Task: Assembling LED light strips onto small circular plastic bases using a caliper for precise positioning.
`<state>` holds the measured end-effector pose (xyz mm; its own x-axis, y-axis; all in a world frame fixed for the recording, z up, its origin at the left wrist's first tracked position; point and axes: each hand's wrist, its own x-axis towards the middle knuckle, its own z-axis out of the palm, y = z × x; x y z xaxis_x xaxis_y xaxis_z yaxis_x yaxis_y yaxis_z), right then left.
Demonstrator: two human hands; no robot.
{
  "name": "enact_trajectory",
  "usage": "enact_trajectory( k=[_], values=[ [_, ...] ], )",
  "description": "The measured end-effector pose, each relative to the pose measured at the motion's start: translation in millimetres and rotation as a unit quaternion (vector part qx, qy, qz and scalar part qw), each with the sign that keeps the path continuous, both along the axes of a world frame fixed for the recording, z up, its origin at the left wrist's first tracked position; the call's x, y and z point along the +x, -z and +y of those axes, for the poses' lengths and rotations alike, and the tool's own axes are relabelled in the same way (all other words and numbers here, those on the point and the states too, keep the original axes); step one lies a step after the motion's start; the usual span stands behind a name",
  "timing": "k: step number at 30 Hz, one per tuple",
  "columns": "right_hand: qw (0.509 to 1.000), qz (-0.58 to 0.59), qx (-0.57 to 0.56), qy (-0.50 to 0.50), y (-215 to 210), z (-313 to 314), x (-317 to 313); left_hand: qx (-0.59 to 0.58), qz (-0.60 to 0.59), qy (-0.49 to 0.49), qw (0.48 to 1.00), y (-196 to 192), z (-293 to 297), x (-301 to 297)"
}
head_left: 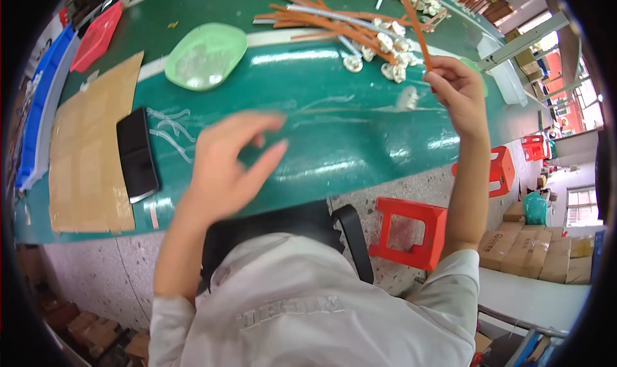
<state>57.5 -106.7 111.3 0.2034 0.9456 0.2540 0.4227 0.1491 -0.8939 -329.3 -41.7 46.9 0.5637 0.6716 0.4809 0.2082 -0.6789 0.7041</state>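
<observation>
Setting: green workbench (360,142) seen from above, seated worker in pale top leaning over its near edge.

Right hand (457,90): raised over the bench's right part, fingers pinched together on 1 orange strip (416,26) held near its lower end, the strip rising up and away toward the far side.

Left hand (228,161): blurred above the bench middle, fingers spread apart and curled, holding nothing, closest to a few clear plastic tubes (168,130) lying loose on the green surface.

Stock: heap of orange strips (328,21) mixed with silvery rods, just beyond the raised hand; cluster of small white fittings (385,55) at the heap's near end.

Other items: pale green dish (207,55) holding clear bits, left of the heap; black phone (137,155) lying flat beside a cardboard sheet (90,148); red and blue bins (77,42) at the far left rim; orange stools (411,229) on the floor below the bench.

Progress, judged: 1 strip picked out and in hand, nothing visibly fitted to it; no finished pieces distinguishable on the bench; the heap looks largely unworked, so most of the job seems left.

Unclear: whether any strip in the heap already carries a fitting, too small to tell.
</observation>
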Motion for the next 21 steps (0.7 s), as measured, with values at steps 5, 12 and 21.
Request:
enact_trajectory(
  k=[5,12,21],
  values=[
    [0.950,0.163,-0.066,-0.257,44,32,-61,-0.108,-0.140,0.102,0.979,-35,33,64],
    [0.957,0.052,-0.018,-0.284,49,64,-108,-0.056,-0.084,0.028,0.995,-52,36,60],
    [0.937,-0.200,0.117,-0.260,47,82,-138,0.023,-0.044,-0.092,0.995,-16,42,47]
  ],
)
